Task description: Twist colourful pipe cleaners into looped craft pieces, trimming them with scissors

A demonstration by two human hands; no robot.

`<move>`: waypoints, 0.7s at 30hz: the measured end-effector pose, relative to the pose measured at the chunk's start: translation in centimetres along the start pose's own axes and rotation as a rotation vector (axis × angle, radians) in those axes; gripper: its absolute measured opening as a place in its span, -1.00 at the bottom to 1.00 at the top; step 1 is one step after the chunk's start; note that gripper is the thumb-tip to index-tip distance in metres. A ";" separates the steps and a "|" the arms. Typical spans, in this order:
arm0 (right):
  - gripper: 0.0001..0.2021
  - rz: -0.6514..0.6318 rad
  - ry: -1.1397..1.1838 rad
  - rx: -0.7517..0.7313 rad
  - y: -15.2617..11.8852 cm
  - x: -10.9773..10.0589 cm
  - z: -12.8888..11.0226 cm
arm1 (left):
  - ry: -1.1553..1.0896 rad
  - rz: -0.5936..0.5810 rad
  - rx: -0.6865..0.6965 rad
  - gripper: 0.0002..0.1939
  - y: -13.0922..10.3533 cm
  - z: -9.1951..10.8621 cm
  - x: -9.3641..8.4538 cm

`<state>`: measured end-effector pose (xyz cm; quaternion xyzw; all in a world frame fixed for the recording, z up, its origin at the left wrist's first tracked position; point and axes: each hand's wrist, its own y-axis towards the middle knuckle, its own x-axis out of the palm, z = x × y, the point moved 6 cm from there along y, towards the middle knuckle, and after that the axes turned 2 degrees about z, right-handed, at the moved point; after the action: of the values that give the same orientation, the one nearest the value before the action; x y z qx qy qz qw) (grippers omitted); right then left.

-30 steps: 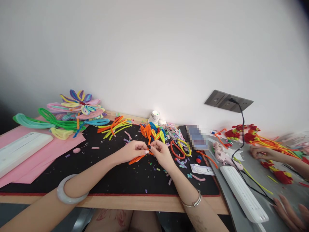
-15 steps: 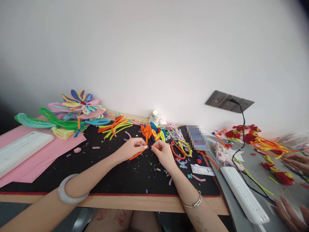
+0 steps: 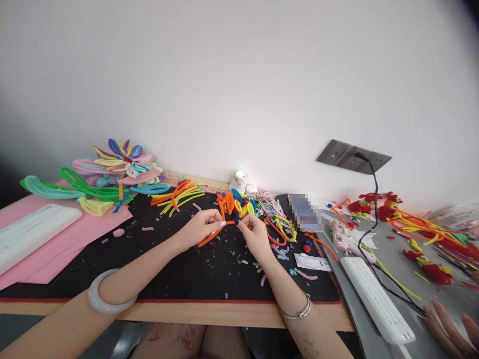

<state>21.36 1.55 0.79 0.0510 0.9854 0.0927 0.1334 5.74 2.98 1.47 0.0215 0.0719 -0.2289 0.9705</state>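
Observation:
Above the black mat (image 3: 157, 269), my left hand (image 3: 204, 228) pinches an orange pipe cleaner (image 3: 208, 240) between thumb and fingers. My right hand (image 3: 255, 233) grips the orange strand a short way to the right, and a short length stretches between the two hands. One end slants down to the left below my left fingers, and another piece rises behind them. Just beyond my hands lie orange pipe cleaner loops (image 3: 227, 202) and yellow loops (image 3: 247, 208). A bundle of yellow-green and orange pipe cleaners (image 3: 175, 195) rests to the left.
Pink paper (image 3: 93, 234) carries a white power strip (image 3: 45, 232) and a multicoloured pipe cleaner flower (image 3: 127, 159). On the right are a phone (image 3: 305, 213), a pink glue gun (image 3: 348, 242), another power strip (image 3: 376, 299) with black cable, red figures (image 3: 436, 271) and another person's hand (image 3: 447, 329).
My hands have moved slightly apart, so more of the orange strand shows between them. At the right edge, the other person's upper hand has left the view.

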 end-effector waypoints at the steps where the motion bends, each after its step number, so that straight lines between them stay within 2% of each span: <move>1: -0.79 0.000 0.029 0.004 0.0 0.0 0.1 | -0.012 0.010 -0.008 -0.72 0.0 0.0 0.0; 10: -0.82 0.020 0.140 0.021 -0.3 -0.1 -0.2 | -0.216 0.001 -0.109 -0.68 0.0 -1.1 0.2; 15: -0.82 0.026 0.153 0.021 -0.3 -0.2 -0.2 | -0.406 -0.029 -0.141 -0.78 0.0 -1.1 0.2; 21: -0.82 0.036 0.145 -0.002 -0.4 -0.4 -0.7 | -0.384 -0.034 -0.176 -0.77 -0.2 -1.0 0.2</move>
<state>21.56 1.00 1.47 0.0618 0.9913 0.0997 0.0599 5.68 2.78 0.47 -0.1084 -0.0943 -0.2381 0.9606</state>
